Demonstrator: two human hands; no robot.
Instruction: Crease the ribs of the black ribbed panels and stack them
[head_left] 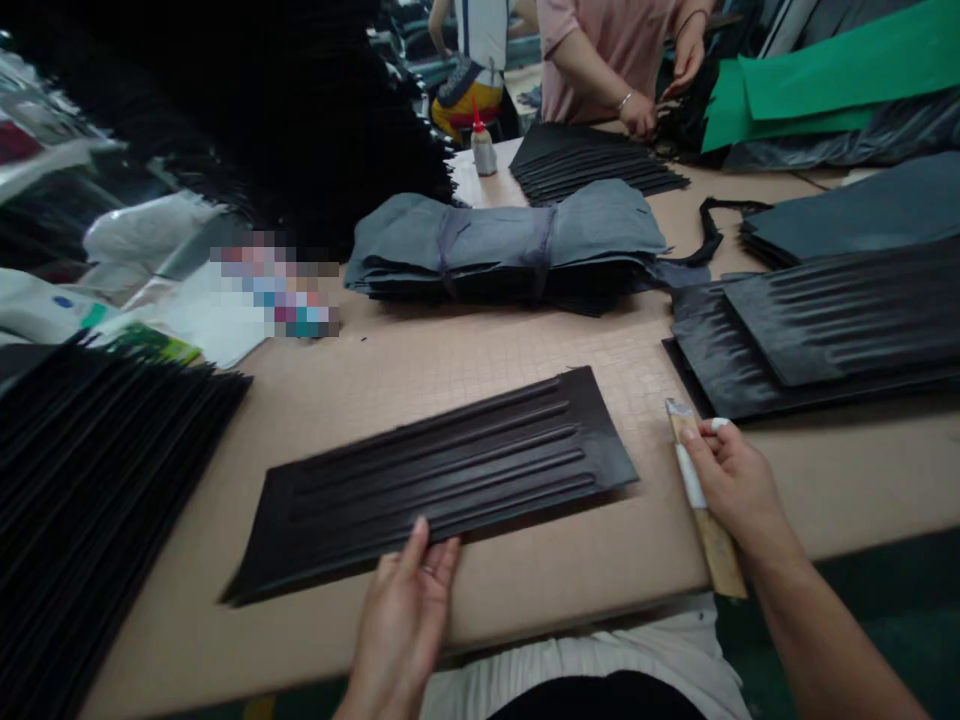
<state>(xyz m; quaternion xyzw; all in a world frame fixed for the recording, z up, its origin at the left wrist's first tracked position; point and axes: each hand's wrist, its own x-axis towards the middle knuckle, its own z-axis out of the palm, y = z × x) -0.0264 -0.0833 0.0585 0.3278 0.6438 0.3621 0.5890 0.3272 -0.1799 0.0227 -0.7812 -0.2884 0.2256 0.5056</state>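
While the ribbed black panel (442, 455) is held at its near edge by the left hand (405, 610), thumb on top and fingers against the edge, a tan tool (697, 495) is gripped aslant by the right hand (739, 485), apart, to the panel's right. Beyond the panel, a tied gray bundle (495, 235) is seen on the table (600, 560).

One panel (442, 465) lies on the table (480, 345), right in front of the person. The left hand (405, 610) is at its near edge. The right hand (741, 485) is to the right of the panel, with a stick (718, 555) in it. Farther right sits a pile of panels (862, 320). A stack of sheets (105, 480) is on the left. Behind the panel lies a bundle (499, 245). Behind that are a bottle (484, 155) and, to its right, a fan of sheets (585, 160).
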